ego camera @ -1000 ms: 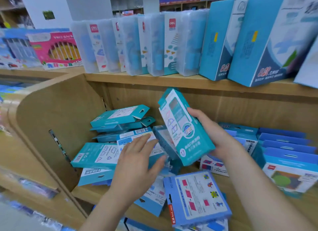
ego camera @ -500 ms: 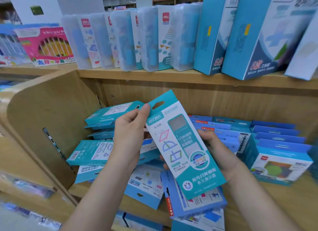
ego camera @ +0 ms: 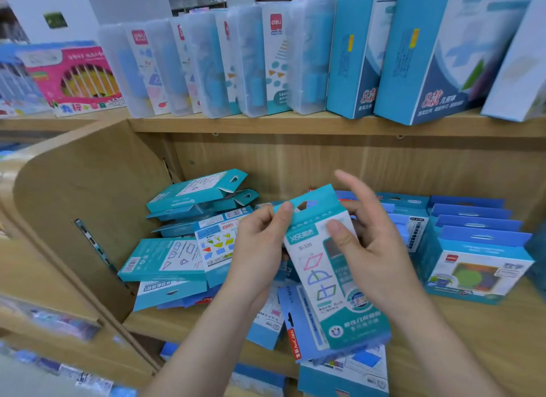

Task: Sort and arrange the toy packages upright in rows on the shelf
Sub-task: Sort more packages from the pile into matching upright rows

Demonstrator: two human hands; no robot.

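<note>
Upright, teal package sits between left hand and right hand.

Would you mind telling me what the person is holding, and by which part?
A teal toy package, near its top: the left hand pinches the hang tab, the right hand grips just below it.

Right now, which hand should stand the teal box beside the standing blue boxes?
Probably the right hand: it holds the teal box and is on the side of the standing blue boxes; the left hand only pinches the tab.
</note>
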